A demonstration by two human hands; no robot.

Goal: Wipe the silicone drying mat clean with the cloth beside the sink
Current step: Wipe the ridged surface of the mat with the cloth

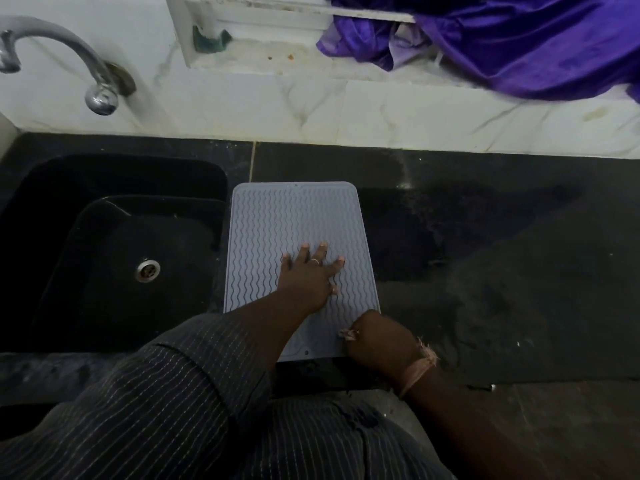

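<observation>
There is one view only, from a camera on the person's head. It looks forward and steeply down at the black counter, from close above. The tiled wall is at 12 o'clock, the sink at 9 o'clock, the person's striped sleeve at 7 o'clock.

1. Silicone drying mat: grey-blue, wavy ridges, rounded corners; lay flat on black countertop just right of sink, long side running away from person.
2. Cloth: only small pinkish frayed bit showed, at mat's near-right edge; rest hidden.
</observation>
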